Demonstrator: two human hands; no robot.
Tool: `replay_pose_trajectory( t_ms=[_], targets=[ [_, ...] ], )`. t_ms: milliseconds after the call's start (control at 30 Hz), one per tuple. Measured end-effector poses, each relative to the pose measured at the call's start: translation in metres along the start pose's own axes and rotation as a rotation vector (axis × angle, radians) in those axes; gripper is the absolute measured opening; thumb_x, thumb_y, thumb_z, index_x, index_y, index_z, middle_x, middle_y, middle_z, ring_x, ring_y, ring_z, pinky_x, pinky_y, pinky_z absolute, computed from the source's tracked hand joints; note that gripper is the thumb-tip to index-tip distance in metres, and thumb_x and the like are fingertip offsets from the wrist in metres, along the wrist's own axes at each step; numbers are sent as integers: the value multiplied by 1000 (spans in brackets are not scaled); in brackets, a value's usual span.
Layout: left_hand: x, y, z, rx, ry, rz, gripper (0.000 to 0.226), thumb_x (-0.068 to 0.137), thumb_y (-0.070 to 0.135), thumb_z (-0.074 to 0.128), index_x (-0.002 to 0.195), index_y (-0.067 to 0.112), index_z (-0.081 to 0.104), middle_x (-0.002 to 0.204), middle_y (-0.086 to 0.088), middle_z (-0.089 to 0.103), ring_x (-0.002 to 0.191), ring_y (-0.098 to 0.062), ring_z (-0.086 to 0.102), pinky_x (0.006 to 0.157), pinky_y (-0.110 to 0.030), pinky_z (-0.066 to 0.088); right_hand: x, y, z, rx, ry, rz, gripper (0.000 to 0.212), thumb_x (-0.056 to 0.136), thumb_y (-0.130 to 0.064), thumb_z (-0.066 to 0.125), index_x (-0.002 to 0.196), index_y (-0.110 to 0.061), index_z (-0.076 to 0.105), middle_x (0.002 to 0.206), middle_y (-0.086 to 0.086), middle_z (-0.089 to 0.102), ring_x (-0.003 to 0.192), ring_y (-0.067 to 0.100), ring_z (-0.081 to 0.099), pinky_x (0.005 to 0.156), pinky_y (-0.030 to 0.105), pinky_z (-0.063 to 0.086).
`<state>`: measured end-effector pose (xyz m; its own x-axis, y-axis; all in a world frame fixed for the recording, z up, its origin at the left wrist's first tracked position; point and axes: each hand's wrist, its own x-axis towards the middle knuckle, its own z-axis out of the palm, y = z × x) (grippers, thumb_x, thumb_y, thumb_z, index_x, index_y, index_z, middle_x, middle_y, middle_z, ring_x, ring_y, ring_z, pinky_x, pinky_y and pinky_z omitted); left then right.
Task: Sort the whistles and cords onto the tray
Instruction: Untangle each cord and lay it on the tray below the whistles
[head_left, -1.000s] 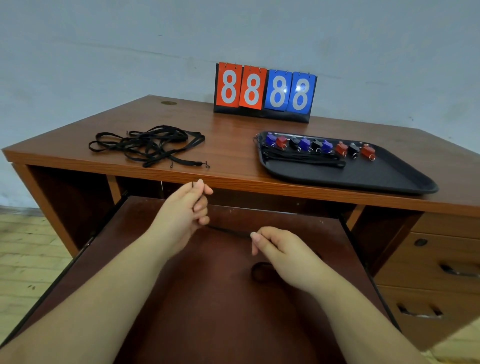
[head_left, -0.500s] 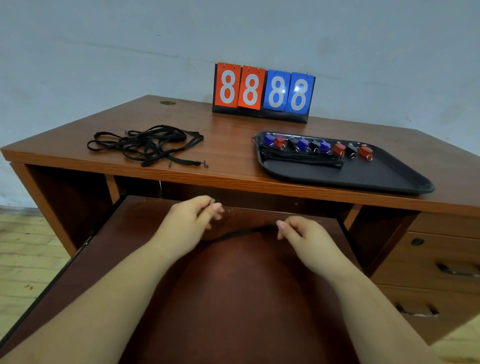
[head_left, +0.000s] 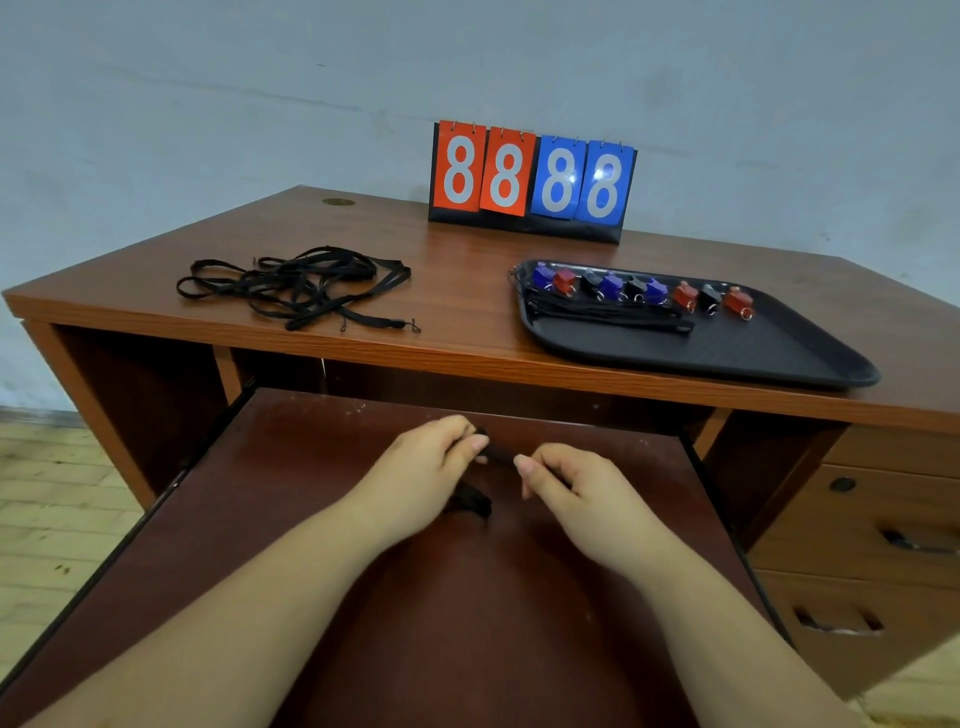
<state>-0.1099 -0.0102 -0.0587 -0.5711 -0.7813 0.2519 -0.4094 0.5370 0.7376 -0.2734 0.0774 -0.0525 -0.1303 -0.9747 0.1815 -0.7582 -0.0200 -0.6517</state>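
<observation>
Hands' fingers (head_left: 475, 446) pinching flat black cord (head_left: 496, 457), glossy wooden pull-out shelf (head_left: 311, 519)

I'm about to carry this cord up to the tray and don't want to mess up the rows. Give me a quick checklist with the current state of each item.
1. Cord held at both ends: ok, the left hand and right hand each pinch it.
2. Cord fully folded: cannot tell, a dark bunch hangs below the left hand.
3. Free space on the tray: ok, its near half is bare.
4. Whistles lined up: ok, one row along the far edge.
5. Sorted cords bundled: ok, laid in front of the whistles.
6. Loose cords left on the desk: not ok, still tangled.
</observation>
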Motion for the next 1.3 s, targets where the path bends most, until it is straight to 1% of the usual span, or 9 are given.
replay_pose_trajectory(
  t_ms=[133, 333, 500, 667, 800, 900, 1000, 1133, 1300],
  targets=[
    [6, -23, -16, -12, 36, -125, 22, 97, 27, 45, 83, 18, 58, 88, 11, 64, 94, -9, 61, 86, -32, 45, 2, 8, -8, 10, 45, 87, 33, 94, -44, 46, 68, -27, 57, 57, -15, 53, 59, -2, 50, 57, 15, 34],
    [7, -26, -15, 3, 20, -130, 22, 97, 28, 45, 82, 20, 58, 88, 12, 64, 90, -3, 59, 82, -27, 43, 5, 12, -7, 161, 184, 155, 22, 95, -35, 47, 81, -26, 61, 67, -6, 60, 62, 5, 54, 64, 19, 44],
    [3, -15, -8, 38, -23, -68, 22, 97, 29, 45, 80, 20, 57, 85, 13, 63, 80, 8, 55, 67, -7, 38, 9, 9, -3, 547, 369, 261, 21, 94, -30, 52, 84, -19, 65, 82, -5, 68, 77, 7, 62, 76, 24, 51],
    [-2, -7, 6, 52, -96, -14, 24, 97, 29, 45, 83, 13, 57, 82, 11, 62, 80, 0, 57, 70, -13, 39, 10, 3, -4, 1135, 343, 374, 23, 96, -27, 49, 94, -9, 62, 101, 5, 72, 98, 17, 67, 81, 28, 51],
    [-4, -4, 12, 64, -138, 15, 25, 96, 29, 47, 74, 20, 52, 75, 11, 59, 73, 3, 54, 64, -11, 37, 11, -2, -7, 1397, 300, 408, 16, 94, -24, 51, 89, -12, 59, 79, 4, 73, 84, 17, 69, 80, 32, 51],
    [-4, -3, 12, 10, -133, 21, 22, 95, 30, 49, 76, 27, 61, 77, 12, 59, 79, 1, 56, 74, -18, 39, 10, -1, -6, 1376, 281, 404, 12, 81, -26, 63, 82, -14, 60, 63, -1, 59, 63, 11, 60, 73, 29, 50],
    [-2, -1, 9, -100, -40, 8, 17, 92, 29, 55, 94, 33, 71, 92, 13, 61, 94, 1, 56, 89, -12, 37, 8, -1, -5, 1236, 307, 393, 16, 72, -27, 68, 76, -12, 63, 61, -1, 59, 61, 10, 58, 67, 25, 51],
    [-3, 6, 7, -475, -2, -113, 19, 91, 19, 57, 100, 31, 70, 100, 16, 70, 99, 6, 62, 91, -12, 43, 8, -3, -1, 1134, 337, 404, 7, 82, -15, 66, 79, -9, 67, 63, 0, 68, 65, 10, 65, 69, 22, 54],
    [-4, 8, 10, -579, 8, -143, 18, 91, 12, 56, 94, 25, 69, 84, 4, 66, 79, -6, 61, 78, -19, 49, 8, -6, 1, 1165, 274, 382, 12, 84, -2, 61, 93, -8, 67, 72, 4, 74, 71, 10, 70, 69, 18, 56]
  ],
)
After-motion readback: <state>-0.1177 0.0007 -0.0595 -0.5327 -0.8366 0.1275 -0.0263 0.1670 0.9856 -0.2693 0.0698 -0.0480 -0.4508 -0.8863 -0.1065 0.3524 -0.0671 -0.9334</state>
